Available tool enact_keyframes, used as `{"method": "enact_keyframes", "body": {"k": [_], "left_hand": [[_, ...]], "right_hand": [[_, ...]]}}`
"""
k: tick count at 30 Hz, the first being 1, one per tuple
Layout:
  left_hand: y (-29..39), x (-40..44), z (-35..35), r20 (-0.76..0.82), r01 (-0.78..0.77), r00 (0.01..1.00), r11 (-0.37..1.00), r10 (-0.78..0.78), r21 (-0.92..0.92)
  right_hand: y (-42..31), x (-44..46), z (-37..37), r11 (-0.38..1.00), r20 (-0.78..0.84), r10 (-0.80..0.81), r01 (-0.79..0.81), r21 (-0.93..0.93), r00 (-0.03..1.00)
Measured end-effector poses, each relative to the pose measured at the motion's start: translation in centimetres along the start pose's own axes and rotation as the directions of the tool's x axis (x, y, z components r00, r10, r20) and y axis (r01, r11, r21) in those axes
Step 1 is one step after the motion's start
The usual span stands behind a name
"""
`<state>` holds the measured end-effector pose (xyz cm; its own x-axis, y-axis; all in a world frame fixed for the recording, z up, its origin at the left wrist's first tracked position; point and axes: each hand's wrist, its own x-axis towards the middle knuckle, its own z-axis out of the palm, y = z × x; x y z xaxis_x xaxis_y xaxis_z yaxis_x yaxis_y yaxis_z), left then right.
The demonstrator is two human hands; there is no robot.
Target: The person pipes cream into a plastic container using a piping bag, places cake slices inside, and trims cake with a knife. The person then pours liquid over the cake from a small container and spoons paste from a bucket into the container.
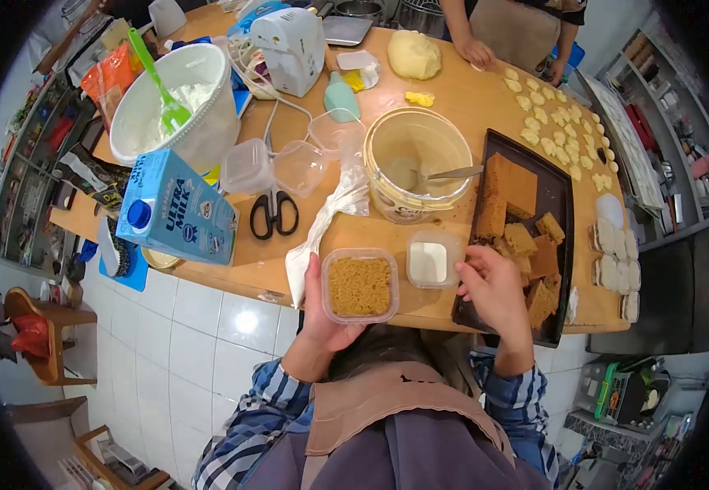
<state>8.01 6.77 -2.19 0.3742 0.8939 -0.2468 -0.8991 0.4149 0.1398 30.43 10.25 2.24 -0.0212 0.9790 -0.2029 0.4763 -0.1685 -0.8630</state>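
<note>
My left hand (319, 314) is wrapped round a square clear plastic container (360, 318), held level at the table's near edge. Brown cake crumbs (359, 286) fill it. Just to its right, a smaller plastic container (413, 281) has something white and smooth inside. My right hand (493, 287) pinches that container's right rim with thumb and fingers. Behind the two containers stands a tub (414, 204) with a metal spoon (457, 172) leaning in it. A white piping bag (314, 237) lies beside the tub, its end reaching the left hand.
At right, a dark baking tray (563, 245) bears brown cake pieces. Black-handled scissors (274, 216), a milk carton (179, 211) and a white bowl (216, 106) stand or lie at left. Across the table, another person's hand (477, 54) rests near dough pieces (563, 122).
</note>
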Motion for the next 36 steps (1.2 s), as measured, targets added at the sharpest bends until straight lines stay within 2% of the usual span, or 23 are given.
{"method": "enact_keyframes", "body": {"k": [4,10,14,17,23,29,32,35,36], "left_hand": [[-0.4,0.4,-0.5,0.019,0.009,1.0,1.0,-0.009,-0.011],[-0.9,0.4,-0.7,0.02,0.019,1.0,0.999,-0.02,0.048],[-1.0,0.2,-0.7,0.0,0.018,1.0,0.999,-0.018,0.041],[-1.3,0.3,-0.7,0.044,0.037,0.998,0.998,-0.039,0.056],[-3.3,1.2,-0.8,0.19,0.216,0.956,0.975,-0.222,0.055],[-4.7,2.6,-0.4,0.273,0.323,0.904,0.944,-0.327,0.063],[-5.1,2.5,0.7,0.164,0.311,0.929,0.94,-0.333,0.143],[-5.3,2.6,0.6,0.175,0.315,0.924,0.937,-0.339,0.153],[-5.3,2.6,0.8,0.132,0.317,0.932,0.935,-0.338,0.159]], "right_hand": [[1.5,0.8,1.2,1.0,-0.065,-0.013,0.015,0.025,0.998],[2.1,1.4,1.7,0.996,-0.02,0.029,-0.027,0.087,0.999],[1.3,0.9,0.9,0.99,-0.059,0.029,-0.021,0.143,0.998],[-0.2,-0.2,-0.7,0.975,-0.106,0.031,-0.007,0.222,0.994],[-2.6,-2.2,-2.8,0.976,-0.239,-0.034,0.083,0.201,0.97],[-4.0,-4.3,-3.4,0.965,-0.332,-0.132,0.197,0.171,0.934],[-4.1,-4.8,-3.5,0.965,-0.374,-0.161,0.225,0.134,0.913],[-4.4,-5.1,-3.6,0.966,-0.373,-0.194,0.244,0.091,0.907],[-4.5,-5.2,-3.5,0.965,-0.367,-0.206,0.25,0.075,0.907]]}}
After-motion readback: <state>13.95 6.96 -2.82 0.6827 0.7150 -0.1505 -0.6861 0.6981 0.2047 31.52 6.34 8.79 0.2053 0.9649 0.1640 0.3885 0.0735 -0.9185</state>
